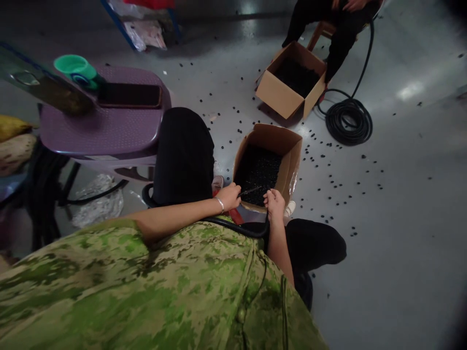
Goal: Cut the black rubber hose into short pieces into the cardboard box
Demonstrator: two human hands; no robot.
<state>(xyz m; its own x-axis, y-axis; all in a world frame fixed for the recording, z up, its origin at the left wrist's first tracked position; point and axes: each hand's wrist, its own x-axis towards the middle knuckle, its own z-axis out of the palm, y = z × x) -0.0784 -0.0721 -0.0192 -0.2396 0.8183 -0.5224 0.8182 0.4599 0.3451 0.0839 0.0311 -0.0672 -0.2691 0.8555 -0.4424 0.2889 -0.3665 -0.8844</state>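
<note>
I sit over an open cardboard box (292, 160) filled with small black pieces (259, 170). My left hand (229, 196), a bracelet on its wrist, is closed around a red-handled cutting tool (236, 215) whose dark blade points right over the box. My right hand (275, 201) sits at the box's near edge, gripping the end of a thin black hose (233, 224) that curves back across my lap. The two hands are a short gap apart, and the blade tip nearly reaches the right hand.
A purple plastic stool (109, 126) at the left carries a green cup (75, 68) and a dark flat tray. Farther off, another seated person (339, 24) has a second cardboard box (280, 95) and a coiled black hose (348, 121). Black bits (328, 170) litter the grey floor.
</note>
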